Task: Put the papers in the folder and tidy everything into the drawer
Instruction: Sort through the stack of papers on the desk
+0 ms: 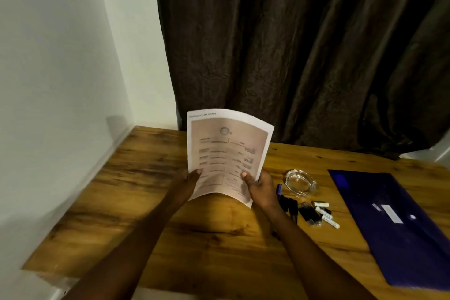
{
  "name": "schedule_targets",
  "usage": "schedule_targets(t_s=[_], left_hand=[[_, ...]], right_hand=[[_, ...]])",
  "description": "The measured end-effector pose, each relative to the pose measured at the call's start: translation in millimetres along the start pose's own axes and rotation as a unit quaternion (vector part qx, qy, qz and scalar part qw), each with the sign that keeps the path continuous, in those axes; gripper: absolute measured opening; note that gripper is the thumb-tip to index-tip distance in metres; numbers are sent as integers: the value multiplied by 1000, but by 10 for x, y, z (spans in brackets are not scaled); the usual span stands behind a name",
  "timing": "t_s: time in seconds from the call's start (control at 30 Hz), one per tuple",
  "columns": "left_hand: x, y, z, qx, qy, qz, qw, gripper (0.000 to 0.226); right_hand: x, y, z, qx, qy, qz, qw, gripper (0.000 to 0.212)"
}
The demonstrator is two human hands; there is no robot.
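Observation:
I hold the papers, printed sheets with a pinkish form, upright above the wooden table. My left hand grips their lower left edge and my right hand grips the lower right corner, thumbs on the front. The dark blue folder lies flat and closed at the right of the table, apart from both hands. Between my right hand and the folder lie a blue pen and a pile of small black and white items. No drawer is in view.
A clear glass ashtray stands just right of my right hand. A dark brown curtain hangs behind the table and a white wall runs along its left edge. Bare wood shows on the table's left half.

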State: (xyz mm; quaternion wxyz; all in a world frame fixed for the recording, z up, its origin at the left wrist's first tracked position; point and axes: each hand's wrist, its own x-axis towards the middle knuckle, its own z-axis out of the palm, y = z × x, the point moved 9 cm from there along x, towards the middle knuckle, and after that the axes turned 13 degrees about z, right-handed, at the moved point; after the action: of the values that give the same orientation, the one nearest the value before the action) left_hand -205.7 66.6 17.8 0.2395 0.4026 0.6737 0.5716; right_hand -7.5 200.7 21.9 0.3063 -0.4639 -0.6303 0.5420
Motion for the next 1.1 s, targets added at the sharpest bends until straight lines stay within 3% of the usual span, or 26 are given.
schedule_targets(t_s=[0.2,0.33,0.47,0.6,0.73,0.83,0.9,1.0,1.1], left_hand=[[-48,-155,-25,-2,-18,-16,1000,15],[-17,-223,-66,-23,-3,-22,999,27],[28,-270,-117,-50,7,-57,997,24],[-53,-523,-62,12,-59,-61,996,33],[22,-495,-242,157,-28,-34,987,36],[172,-117,-336,351,-61,71,932,32],[250,139,-454,418,-64,130,897,34],[369,440,-636,499,-77,178,845,34],[463,618,-635,530,-147,205,810,33]], right_hand=[[-22,182,102,-13,-14,41,999,26],[1,169,93,-10,-10,42,999,29],[14,58,123,-8,-18,26,999,29],[-24,268,175,-34,-29,55,997,28],[-19,173,141,-4,-20,41,999,29],[-23,-90,35,86,-2,16,996,32],[-17,-269,-96,114,37,-15,993,50],[-39,-545,-268,40,86,-104,990,76],[-83,-747,-245,-99,78,-205,971,59]])
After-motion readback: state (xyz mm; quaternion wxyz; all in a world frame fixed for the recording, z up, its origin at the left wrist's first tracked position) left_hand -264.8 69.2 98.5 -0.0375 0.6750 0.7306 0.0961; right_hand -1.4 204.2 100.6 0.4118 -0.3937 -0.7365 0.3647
